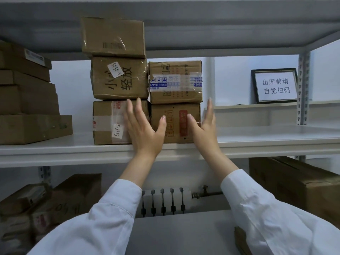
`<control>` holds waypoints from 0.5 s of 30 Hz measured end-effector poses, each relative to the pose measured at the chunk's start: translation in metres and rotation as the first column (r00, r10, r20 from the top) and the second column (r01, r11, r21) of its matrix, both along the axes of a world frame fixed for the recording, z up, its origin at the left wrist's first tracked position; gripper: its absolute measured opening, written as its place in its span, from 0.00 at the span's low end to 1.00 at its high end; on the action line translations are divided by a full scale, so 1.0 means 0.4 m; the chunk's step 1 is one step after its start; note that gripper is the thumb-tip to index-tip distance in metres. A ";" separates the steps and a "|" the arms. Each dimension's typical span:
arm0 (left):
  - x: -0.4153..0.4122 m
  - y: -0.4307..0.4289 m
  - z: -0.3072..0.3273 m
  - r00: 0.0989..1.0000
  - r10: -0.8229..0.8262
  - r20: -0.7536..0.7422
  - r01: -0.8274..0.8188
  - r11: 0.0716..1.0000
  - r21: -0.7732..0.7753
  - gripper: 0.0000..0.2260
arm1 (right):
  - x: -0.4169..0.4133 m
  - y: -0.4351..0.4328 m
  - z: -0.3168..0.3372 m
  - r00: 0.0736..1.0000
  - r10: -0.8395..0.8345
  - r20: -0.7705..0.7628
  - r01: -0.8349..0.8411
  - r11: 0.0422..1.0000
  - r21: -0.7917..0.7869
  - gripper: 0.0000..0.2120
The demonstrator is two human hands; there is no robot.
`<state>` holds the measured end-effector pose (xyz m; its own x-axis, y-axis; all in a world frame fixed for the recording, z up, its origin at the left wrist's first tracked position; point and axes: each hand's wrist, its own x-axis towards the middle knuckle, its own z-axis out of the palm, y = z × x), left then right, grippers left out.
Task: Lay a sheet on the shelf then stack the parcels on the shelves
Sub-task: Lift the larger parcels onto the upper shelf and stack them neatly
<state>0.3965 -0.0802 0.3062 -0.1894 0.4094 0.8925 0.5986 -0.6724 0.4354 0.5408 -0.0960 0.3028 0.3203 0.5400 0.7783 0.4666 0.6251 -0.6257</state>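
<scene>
Shelf [257,144], front edge: left stack [119,78] of three parcels, touching right stack [174,81] of two. Left hand [145,129] and right hand [204,129], grips apart with fingers straight, flank the lower right parcel [174,111]; contact unclear. Left end: flat cartons [27,107]. Back right: framed sign [276,86]. Below: radiator [165,199].

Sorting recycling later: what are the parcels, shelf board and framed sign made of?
Parcels: matte brown cardboard, creased, sealed with glossy tape. Shelf board: smooth white, painted metal or laminate, unclear which. Framed sign: printed white paper in a dark frame.
</scene>
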 end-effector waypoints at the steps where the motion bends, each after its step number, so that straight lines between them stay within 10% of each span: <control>1: 0.013 -0.010 0.007 0.997 -0.072 -0.019 0.073 0.997 0.037 0.32 | -0.002 0.003 0.013 0.999 0.034 0.008 -0.034 0.999 -0.002 0.35; 15: 0.064 -0.041 0.016 0.973 -0.175 0.153 0.209 0.948 -0.241 0.32 | -0.021 -0.022 0.009 1.000 0.012 -0.013 -0.013 0.996 -0.091 0.39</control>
